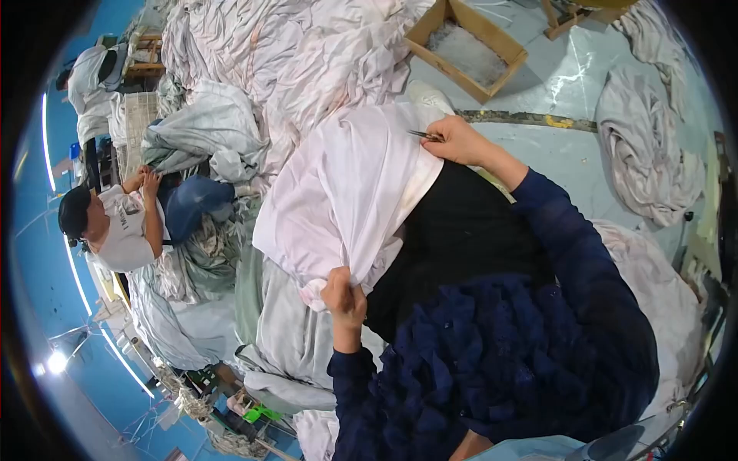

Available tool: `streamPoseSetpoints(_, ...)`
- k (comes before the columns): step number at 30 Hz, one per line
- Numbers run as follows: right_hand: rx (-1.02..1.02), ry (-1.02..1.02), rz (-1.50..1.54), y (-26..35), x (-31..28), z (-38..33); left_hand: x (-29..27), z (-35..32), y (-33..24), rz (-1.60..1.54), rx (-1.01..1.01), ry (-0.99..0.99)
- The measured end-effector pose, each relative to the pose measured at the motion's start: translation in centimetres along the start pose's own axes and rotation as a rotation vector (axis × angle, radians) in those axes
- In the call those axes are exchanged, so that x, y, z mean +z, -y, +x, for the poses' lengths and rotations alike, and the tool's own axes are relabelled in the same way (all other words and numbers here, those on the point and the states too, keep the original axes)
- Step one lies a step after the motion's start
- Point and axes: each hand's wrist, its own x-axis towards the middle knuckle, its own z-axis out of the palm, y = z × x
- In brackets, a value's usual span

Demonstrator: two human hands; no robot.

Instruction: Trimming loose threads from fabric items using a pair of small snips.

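A large white cloth lies spread across my lap, over black fabric. At its near left edge, my left hand is closed, pinching a bunched fold of it. My right hand is closed at the cloth's far right edge. It holds small dark metal thread snips, their thin points directed left over the cloth. Part of the snips is hidden in my fingers, and whether these fingers also grip the cloth's edge cannot be made out.
Heaped pale cloth lies beyond my lap. An open cardboard box with whitish scraps stands on the grey floor. More cloth piles lie at right. A seated person in a dark cap handles cloth at left.
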Motion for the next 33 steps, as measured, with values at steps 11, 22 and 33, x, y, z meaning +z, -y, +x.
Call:
streamPoseSetpoints(11, -0.179, -0.766, -0.296, -6.7, -9.7, 1.8, -0.7, 0.6, -0.8, 0.054, -0.082, 0.034)
streamPoseSetpoints(22, -0.44, -0.034, 0.181, -1.1, -1.6, 3.3, -2.1, 0.8, -0.6, 0.115, -0.056, -0.015)
streamPoseSetpoints(33, -0.16, 0.197, 0.201, -4.8, -2.0, 5.8, -7.9, 1.3, -2.6, -0.013, -0.219, -0.592)
